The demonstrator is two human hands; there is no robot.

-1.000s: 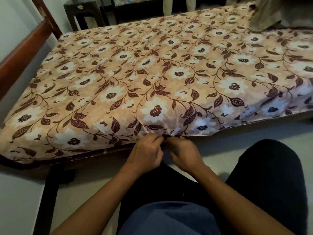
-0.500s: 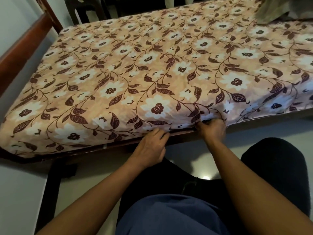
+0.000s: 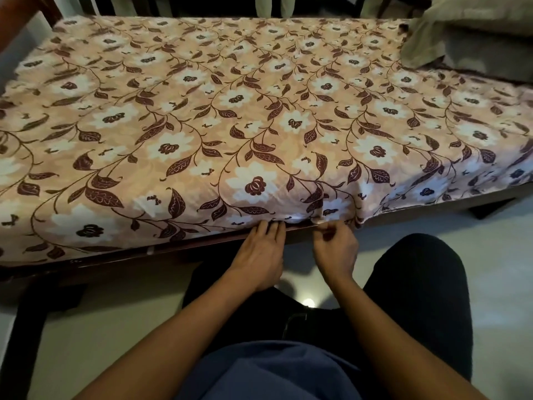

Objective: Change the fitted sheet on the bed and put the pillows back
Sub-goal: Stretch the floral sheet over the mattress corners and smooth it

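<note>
Person faces the bed's long side. Left hand (image 3: 261,252): fingers straight, tips pushed against the hem of the floral fitted sheet (image 3: 259,125), which spreads over the mattress ahead of both hands. Right hand (image 3: 336,251), just beside the left: fingers curled, pinching a fold of hem.

Step judged: tucking the edge under the mattress, above the bed frame (image 3: 115,264).

Next move likely calls for working rightward, where the hem looks looser.

Pillows (image 3: 476,33) are heaped well beyond the right hand, apparently not yet set in place.
</note>
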